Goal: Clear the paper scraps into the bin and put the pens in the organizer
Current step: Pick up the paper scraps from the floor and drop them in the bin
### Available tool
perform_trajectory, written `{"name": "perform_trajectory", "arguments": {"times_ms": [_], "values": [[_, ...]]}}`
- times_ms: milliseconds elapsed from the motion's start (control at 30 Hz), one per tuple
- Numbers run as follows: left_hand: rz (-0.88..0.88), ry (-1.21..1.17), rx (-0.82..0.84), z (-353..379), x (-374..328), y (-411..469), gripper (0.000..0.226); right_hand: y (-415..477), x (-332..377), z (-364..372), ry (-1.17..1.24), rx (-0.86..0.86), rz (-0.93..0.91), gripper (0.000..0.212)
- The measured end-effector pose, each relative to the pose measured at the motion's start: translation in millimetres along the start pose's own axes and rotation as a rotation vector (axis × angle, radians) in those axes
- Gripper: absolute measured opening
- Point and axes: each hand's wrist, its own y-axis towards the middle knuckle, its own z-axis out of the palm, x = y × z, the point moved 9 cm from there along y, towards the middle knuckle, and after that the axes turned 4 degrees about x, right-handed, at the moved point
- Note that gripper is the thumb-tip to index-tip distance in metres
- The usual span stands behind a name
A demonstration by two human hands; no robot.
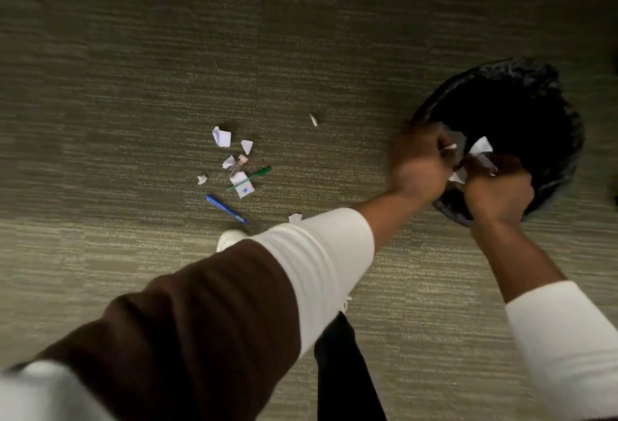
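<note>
- We have both hands over the bin at the right of the frame, its black liner open below them.
- Our left hand is closed around white paper scraps, fingers curled together on them; our right hand is likewise closed on scraps, just beside the left.
- Both hands are blurred, so we cannot tell exactly how many pieces each one holds.
- Risk: the hands sit near the bin's near rim, so if we let go here, light scraps may flutter past the edge onto the carpet.
- Risk: small pieces could also cling to our fingers and drop outside as we pull back.
- The scraps look thin, torn and crumpled, white against the dark liner.
- More lie in the centre left of the frame: loose scraps, a green pen across one piece, and a blue pen just below.
- We see no organizer in the frame.
</note>
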Motion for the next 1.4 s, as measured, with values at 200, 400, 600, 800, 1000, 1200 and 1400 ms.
{"name": "perform_trajectory", "arguments": {"times_ms": [200, 400, 600, 800, 1000, 1200, 1400], "values": [[0.132, 0.011, 0.111, 19.8, -20.5, -7.3, 0.037, 9.9, -16.6, -11.8, 0.061, -0.040, 0.051, 0.036], [-0.013, 0.112, 0.138, -28.4, 48.5, -8.5, 0.017, -22.8, 38.5, 11.5, 0.175, -0.061, -0.245, 0.023], [-0.236, 0.198, 0.066, -115.9, 160.2, -24.2, 0.016, -68.0, 113.1, 107.0, 0.031, 0.245, -0.529, 0.022], [-0.343, 0.376, 0.021, -199.8, 256.6, -41.7, 0.017, -122.0, 161.4, 204.2, -0.129, 0.402, -0.785, 0.012], [-0.427, 0.720, 0.156, -255.1, 352.0, -39.7, 0.031, -152.3, 185.8, 316.7, -0.433, 0.599, -1.029, 0.038], [-0.560, 0.716, 0.109, -285.5, 443.5, -37.7, 0.061, -155.4, 199.0, 429.6, -0.751, 0.660, -1.178, 0.066], [-0.464, 0.664, 0.054, -270.2, 478.9, -22.1, 0.069, -164.3, 221.2, 498.6, -0.774, 0.682, -1.417, 0.089]]}}
